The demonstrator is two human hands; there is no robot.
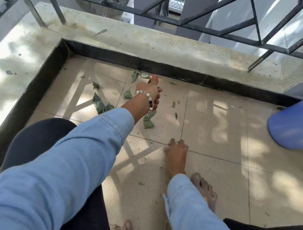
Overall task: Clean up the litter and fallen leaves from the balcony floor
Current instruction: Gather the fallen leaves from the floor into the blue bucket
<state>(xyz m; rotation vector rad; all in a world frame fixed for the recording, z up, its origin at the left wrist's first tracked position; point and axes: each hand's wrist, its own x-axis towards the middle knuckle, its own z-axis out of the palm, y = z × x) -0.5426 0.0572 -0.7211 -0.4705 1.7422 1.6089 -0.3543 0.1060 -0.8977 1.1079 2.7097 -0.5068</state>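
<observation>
Green fallen leaves lie scattered on the beige tiled balcony floor [217, 130], among them a large one [98, 104], a small one [128, 94] and a pair by the black skirting [138, 75]. My left hand [148, 93], wearing a beaded bracelet, reaches out over them with its fingers curled into a fist. A crumpled leaf [148, 121] sticks out just below the fist. My right hand [176, 152] is nearer to me, its fingertips pressed on a tile joint with nothing in it. Small leaf bits [174, 104] dot the tiles.
A blue plastic container [293, 124] stands at the right edge. A raised concrete ledge [152, 43] with black skirting bounds the floor at the back and left, topped by a metal railing [215, 32]. My bare feet [204, 188] rest on the tiles near me.
</observation>
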